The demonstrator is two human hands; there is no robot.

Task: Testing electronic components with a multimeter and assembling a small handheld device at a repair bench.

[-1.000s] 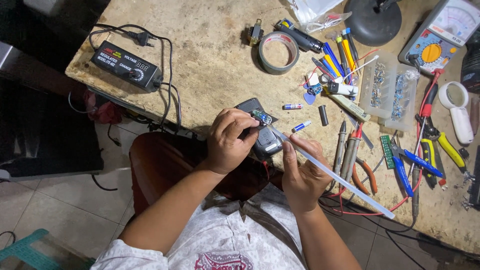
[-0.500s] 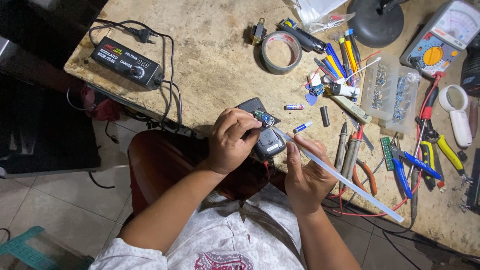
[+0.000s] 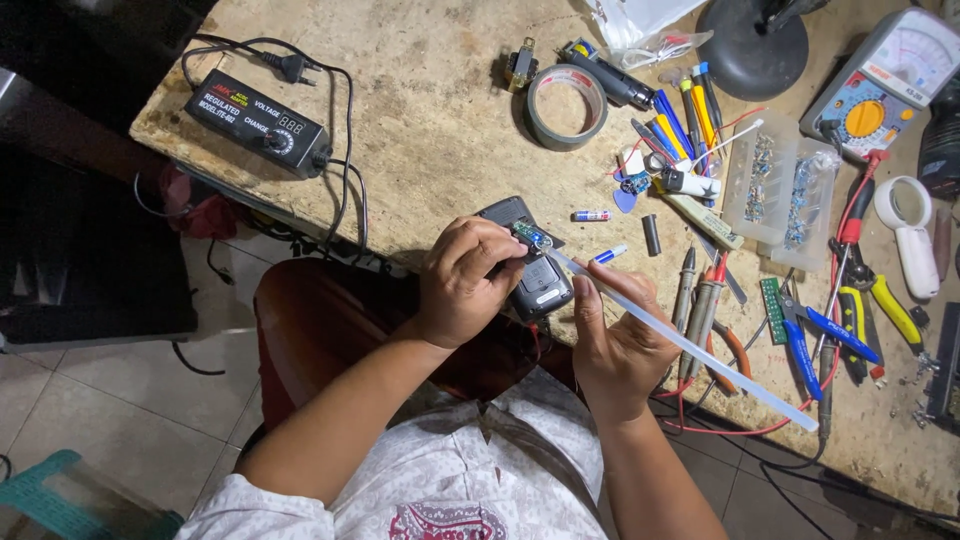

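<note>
Left hand [image 3: 465,290] grips the black key fob [image 3: 535,285] steady; right hand [image 3: 620,345] pinches a translucent glue stick [image 3: 690,345], tip aimed at ten o'clock onto it.

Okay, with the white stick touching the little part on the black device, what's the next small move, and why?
Probably keep the left hand steady and ease the long white stick in the right hand gently along the small component. Its tip already sits there atop the black device, held off the workbench.
</note>
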